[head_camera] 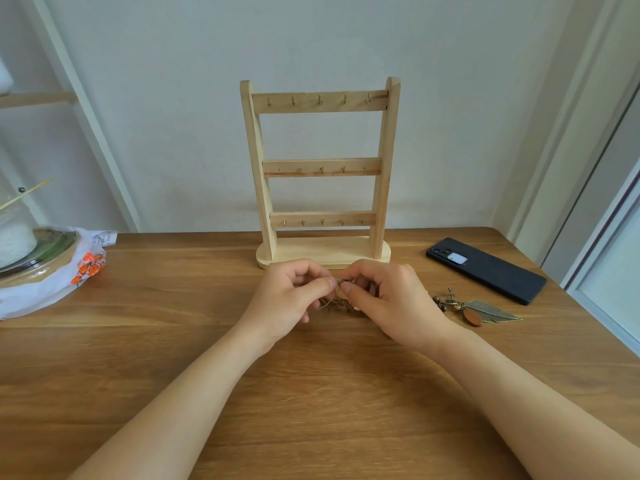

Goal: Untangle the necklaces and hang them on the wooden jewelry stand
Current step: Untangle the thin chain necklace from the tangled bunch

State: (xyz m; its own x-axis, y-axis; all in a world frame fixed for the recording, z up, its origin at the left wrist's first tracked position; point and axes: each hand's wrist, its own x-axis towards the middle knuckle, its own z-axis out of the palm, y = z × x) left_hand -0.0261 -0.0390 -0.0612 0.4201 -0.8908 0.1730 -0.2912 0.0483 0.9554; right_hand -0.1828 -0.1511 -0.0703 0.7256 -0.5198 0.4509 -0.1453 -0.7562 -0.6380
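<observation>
Head view: two bare hands meet above a wooden table [311,375]. The left hand [287,296] and right hand [391,296] each pinch the same knot of brownish necklaces [332,304] between thumb and forefinger, and loose strands hang just below the pinch. Directly beyond the grip, close behind the knuckles, the wooden jewelry stand [320,168] stands upright with three rails of small hooks. A feather pendant [490,310] lies near the grip's right, a dark phone [485,268] farther out. A plastic bag [52,282] sits well to the left.
</observation>
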